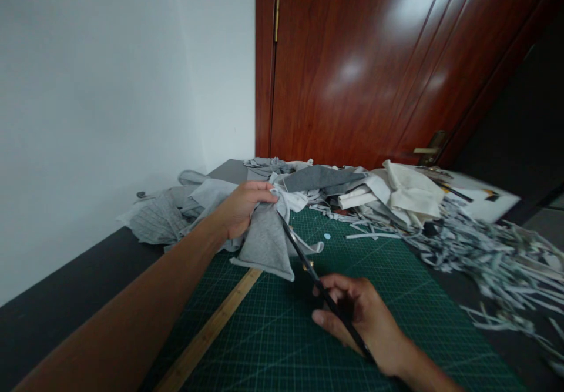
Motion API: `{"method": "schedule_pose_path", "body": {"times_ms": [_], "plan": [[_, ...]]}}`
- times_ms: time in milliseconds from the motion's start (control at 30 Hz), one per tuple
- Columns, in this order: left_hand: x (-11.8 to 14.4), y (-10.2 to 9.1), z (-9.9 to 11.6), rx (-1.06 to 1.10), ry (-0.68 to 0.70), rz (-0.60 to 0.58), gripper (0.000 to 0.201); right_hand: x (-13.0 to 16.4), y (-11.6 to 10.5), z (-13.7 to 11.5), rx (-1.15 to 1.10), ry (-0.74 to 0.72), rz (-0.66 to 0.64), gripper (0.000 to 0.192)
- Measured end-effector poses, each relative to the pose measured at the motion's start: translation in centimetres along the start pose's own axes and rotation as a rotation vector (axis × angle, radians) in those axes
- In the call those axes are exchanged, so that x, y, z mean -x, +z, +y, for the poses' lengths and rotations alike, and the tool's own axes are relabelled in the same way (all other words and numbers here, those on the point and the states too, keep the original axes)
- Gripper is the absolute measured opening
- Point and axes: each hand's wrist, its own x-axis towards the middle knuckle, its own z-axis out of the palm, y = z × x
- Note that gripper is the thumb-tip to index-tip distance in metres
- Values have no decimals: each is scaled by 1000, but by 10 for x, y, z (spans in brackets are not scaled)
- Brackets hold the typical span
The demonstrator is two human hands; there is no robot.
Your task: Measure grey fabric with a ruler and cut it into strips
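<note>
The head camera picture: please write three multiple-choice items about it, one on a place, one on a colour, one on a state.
1. Where does the wooden ruler lie?
A. on the green cutting mat
B. on the pile of strips
C. against the door

2. What colour is the cloth that the left hand grips?
A. red
B. grey
C. yellow

3. What does the right hand hold?
A. a pen
B. nothing
C. scissors

Answers: 1 A, the ruler lies flat along the mat's left edge. 2 B, the bunched cloth is grey. 3 C, the fingers are closed on the scissors' handles, with the blades at the cloth.
</note>
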Motion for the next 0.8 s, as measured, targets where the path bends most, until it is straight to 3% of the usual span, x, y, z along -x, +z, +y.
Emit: {"method": "schedule_pose_path", "body": {"times_ms": [300,533,800], "plan": [[1,4,-1,-49,-22,65,19,0,0,0,61,-32,-23,26],[-5,-1,-3,97,43,103,28,0,0,4,-47,-1,-11,33],[-1,2,1,168,-71,81,31,3,0,8,-233,-45,-16,43]]}}
